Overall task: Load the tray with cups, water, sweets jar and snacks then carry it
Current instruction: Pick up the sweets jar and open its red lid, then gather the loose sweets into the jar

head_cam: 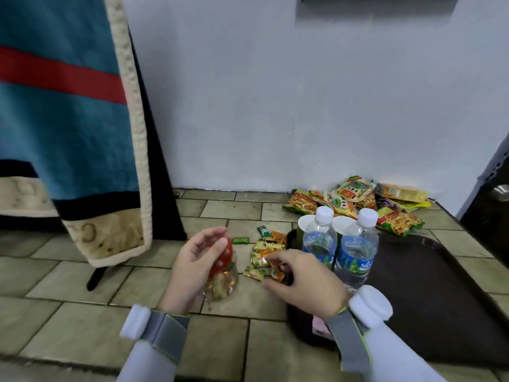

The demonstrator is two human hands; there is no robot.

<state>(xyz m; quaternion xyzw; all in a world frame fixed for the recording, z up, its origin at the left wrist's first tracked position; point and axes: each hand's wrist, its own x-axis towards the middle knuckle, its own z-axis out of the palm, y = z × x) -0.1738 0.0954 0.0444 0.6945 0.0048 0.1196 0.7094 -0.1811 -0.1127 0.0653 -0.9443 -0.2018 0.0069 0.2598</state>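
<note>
Jar tilts, red lid up, in left hand; right hand pinches sweets.

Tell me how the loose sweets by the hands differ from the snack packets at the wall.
The sweets are small wrapped pieces; the snack packets are far larger flat bags. The sweets lie left of the tray, under the right hand; the packets are piled behind the tray, untouched. Both lie on the tiled counter, off the tray.
</note>
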